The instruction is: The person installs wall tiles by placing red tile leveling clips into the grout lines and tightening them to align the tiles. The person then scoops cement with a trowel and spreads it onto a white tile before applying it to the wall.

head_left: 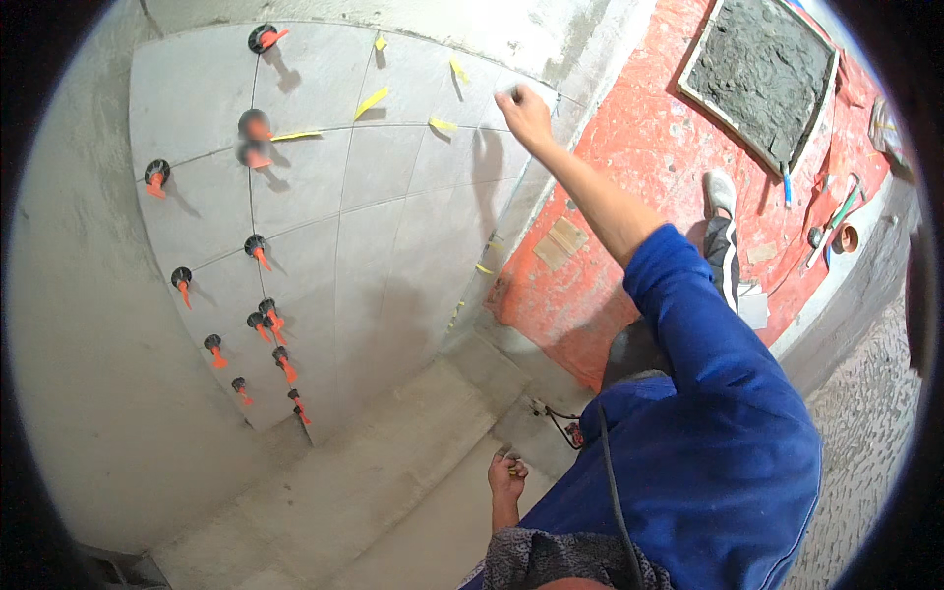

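One head-worn fisheye view looks steeply down, close along the tiled wall (324,197) to the floor (393,492).

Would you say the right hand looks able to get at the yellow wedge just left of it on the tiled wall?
Probably yes: the right hand is already raised against the grey tiles, and the yellow wedge sits close beside it with nothing in between.

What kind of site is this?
Likely a room under renovation, mid-tiling: grey wall tiles set with orange levelling clips and yellow wedges, a tray of grey mortar on the red floor.
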A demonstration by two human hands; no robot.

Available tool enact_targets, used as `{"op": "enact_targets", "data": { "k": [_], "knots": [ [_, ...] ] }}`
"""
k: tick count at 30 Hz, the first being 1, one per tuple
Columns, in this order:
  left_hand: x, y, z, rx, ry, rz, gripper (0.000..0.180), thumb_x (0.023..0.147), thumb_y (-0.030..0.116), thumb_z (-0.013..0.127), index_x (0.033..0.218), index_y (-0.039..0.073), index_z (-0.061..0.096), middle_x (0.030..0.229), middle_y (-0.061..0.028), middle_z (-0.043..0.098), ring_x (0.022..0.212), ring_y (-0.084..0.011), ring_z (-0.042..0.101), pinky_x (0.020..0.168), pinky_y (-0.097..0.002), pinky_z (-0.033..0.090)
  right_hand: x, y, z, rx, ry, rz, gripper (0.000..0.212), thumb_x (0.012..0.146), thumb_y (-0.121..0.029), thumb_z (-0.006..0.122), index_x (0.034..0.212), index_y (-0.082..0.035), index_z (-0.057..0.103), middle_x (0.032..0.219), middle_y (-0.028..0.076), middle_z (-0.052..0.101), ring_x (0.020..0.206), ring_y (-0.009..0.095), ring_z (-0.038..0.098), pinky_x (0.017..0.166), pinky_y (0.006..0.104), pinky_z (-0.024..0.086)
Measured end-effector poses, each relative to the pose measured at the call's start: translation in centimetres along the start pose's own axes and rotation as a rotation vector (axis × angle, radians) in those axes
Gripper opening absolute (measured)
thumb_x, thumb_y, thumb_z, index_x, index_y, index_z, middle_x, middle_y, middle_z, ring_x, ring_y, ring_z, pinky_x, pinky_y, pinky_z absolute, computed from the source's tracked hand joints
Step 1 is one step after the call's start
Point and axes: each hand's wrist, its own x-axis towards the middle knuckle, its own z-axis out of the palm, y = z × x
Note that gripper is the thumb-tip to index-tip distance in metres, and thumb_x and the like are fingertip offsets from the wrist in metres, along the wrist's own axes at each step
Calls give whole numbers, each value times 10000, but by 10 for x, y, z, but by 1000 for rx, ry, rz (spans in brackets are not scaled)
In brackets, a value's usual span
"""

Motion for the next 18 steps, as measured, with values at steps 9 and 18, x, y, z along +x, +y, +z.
{"op": "enact_targets", "data": {
  "k": [9,18],
  "knots": [
    [-7,44,83,205,-78,115,270,761,-42,446,999,80,485,847,-90,580,408,-116,370,366,-243,290,-193,136,-96,-63,-439,439,275,767,-262,577,736,11,583,701,197,616,682,326,613,635,428,472],
    [-37,80,210,288,-477,125,260,799,-36,463,1037,61,506,903,-101,601,700,-187,545,585,-318,446,-249,209,-245,-26,-565,886,165,795,-153,634,724,-3,629,605,88,620,600,171,611,604,314,495]
  ]
}}
